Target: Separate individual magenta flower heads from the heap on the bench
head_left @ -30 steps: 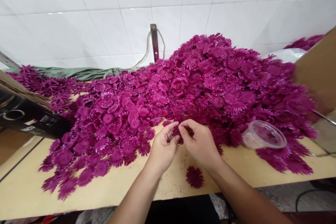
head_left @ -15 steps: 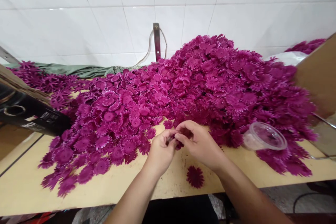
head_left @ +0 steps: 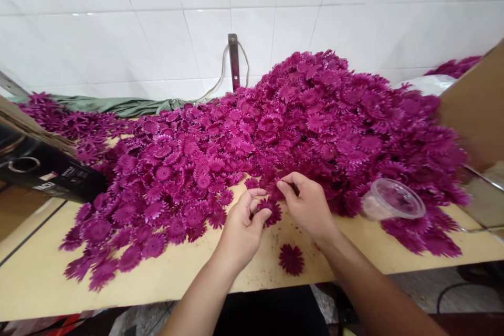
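A large heap of purple artificial flower heads covers much of the table. My left hand is in front of it, with thumb and fingers curled round the edge of one dark purple flower. To its right, my right hand is pinched, its fingertips at another purple flower piece; the hold is partly hidden by the fingers. A single dark purple flower lies flat on the bare wood close to me, below both hands.
A clear plastic tub rests tilted against the heap at right. On the left leans a black bottle. A cardboard panel stands at far right. Behind are green cloth, a metal bracket and white tiles.
My hands have drawn apart; they were together at the fingertips. The right hand has moved slightly right and up, and a flower now shows at the left thumb. The view has shifted slightly.
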### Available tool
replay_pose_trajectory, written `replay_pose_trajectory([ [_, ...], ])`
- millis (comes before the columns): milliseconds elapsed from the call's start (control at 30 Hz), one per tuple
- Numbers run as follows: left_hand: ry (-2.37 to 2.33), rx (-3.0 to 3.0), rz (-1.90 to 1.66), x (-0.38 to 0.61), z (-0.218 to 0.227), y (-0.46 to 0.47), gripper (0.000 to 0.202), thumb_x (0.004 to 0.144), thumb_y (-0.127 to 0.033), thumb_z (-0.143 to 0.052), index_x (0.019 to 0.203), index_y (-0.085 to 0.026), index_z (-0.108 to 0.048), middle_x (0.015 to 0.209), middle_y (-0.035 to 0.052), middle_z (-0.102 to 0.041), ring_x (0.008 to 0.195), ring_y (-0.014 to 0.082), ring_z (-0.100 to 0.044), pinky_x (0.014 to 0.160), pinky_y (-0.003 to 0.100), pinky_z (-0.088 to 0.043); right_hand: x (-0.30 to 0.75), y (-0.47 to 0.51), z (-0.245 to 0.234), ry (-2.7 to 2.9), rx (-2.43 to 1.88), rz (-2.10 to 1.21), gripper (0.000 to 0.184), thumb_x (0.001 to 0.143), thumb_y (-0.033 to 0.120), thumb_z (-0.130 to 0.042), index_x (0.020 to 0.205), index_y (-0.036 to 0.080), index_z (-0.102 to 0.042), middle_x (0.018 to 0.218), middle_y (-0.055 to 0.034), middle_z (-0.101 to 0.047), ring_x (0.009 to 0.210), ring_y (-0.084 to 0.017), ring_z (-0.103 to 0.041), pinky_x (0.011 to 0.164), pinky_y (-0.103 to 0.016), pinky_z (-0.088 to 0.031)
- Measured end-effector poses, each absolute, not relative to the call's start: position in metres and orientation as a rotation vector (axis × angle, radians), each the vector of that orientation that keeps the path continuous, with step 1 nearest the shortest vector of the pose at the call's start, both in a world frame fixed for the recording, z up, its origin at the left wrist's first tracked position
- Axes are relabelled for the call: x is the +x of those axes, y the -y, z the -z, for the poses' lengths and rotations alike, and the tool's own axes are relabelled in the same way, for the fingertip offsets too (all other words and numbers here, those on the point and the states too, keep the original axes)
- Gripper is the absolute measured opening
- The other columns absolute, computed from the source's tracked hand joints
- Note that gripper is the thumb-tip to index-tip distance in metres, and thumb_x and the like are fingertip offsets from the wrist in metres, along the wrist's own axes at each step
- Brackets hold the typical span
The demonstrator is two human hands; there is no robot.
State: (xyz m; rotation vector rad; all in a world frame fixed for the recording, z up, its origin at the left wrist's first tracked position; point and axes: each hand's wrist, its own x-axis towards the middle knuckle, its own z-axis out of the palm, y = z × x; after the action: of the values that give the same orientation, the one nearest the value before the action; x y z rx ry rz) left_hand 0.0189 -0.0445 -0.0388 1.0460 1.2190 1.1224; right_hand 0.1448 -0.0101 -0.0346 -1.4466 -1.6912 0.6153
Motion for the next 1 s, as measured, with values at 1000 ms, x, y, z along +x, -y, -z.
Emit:
replay_pose_trajectory([
  [1000,-1.186,1.235,-1.074,0.012,0.027,0.04,0.033,0.073,-0.022,-0.057,0.105,-0.015,-0.06,0.092,0.0062,-0.067,0.078,0.0152,-0.059,0.067,0.025,-0.047,0.16,-0.017,0.037,1.373,-1.368,-0.957,0.028,0.065,0.046,-0.058,0.067,0.018,-0.051,0.051,0.005,-0.046,0.046,-0.009,-0.04,0.045,-0.024,-0.034],
])
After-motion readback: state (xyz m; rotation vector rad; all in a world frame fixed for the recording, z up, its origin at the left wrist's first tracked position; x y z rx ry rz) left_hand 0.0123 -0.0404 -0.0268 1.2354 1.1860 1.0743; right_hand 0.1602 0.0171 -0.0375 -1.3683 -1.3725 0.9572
